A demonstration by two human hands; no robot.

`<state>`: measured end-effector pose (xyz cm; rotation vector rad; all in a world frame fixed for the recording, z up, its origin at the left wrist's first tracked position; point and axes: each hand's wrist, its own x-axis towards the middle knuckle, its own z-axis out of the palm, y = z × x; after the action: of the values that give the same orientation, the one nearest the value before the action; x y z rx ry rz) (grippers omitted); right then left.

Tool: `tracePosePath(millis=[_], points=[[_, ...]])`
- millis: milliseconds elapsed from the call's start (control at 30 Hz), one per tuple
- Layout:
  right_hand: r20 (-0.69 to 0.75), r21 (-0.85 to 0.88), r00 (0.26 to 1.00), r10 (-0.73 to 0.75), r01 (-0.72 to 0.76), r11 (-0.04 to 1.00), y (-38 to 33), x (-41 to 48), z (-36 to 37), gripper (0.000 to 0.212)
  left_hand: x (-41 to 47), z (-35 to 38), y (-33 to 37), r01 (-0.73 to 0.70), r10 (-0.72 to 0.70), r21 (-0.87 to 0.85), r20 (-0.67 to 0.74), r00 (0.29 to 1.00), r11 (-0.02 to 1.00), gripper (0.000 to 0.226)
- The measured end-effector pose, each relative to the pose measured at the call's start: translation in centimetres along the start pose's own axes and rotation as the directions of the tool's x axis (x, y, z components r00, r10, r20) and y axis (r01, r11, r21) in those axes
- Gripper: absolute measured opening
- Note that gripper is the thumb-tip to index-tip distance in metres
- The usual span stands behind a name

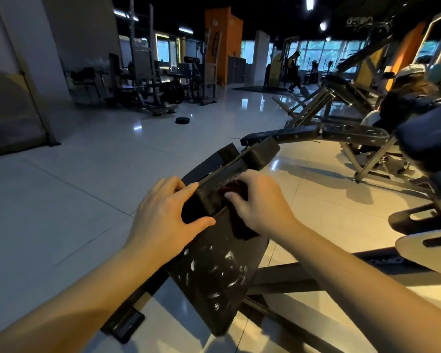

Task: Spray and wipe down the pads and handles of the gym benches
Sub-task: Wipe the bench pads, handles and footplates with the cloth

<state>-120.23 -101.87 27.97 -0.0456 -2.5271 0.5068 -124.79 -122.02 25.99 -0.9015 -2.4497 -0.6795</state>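
tiled gym floor | left hand grips foam roller | right hand clutches cloth

Bench pad dead centre, running away from us. Left hand grips the near roller at its head, right hand just beside, holding the cloth against it. Far rollers beyond; second bench behind, right; weight plate on the floor, back left.

Dim gym, window glare on glossy floor, wide-angle edge distortion.
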Motion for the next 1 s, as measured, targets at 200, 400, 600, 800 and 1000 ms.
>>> tracePosePath(millis=[200, 400, 600, 800, 1000], points=[[-0.051, 0.100, 0.959, 0.278, -0.272, 0.957, 3.7, 5.2, 0.0, 0.021, 0.0, 0.1, -0.2, -0.011, 0.011, -0.012, -0.008, 1.000, 1.000, 0.075], [0.023, 0.178, 0.990, -0.138, 0.132, 0.975, 0.1, 0.2, 0.1, 0.010, 0.0, -0.2, 0.0, -0.007, 0.008, -0.024, 0.019, 1.000, 1.000, 0.068], [-0.061, 0.136, 0.980, 0.192, -0.182, 0.974, 4.8, 5.0, 0.2, 0.010, 0.0, -0.5, 0.8, 0.052, -0.053, 0.015, 0.036, 0.998, 0.999, 0.084], [-0.027, 0.245, 0.985, -0.173, 0.174, 0.954, -1.7, 0.0, 1.2, 0.016, 0.0, -0.9, 1.1, 0.049, -0.047, -0.030, 0.050, 0.998, 0.998, 0.059], [-0.059, 0.045, 0.997, 0.050, -0.047, 0.998, 4.7, 3.3, 1.0, 0.018, -0.2, -0.8, 1.2, 0.091, -0.091, 0.005, 0.046, 0.995, 0.996, 0.092]])
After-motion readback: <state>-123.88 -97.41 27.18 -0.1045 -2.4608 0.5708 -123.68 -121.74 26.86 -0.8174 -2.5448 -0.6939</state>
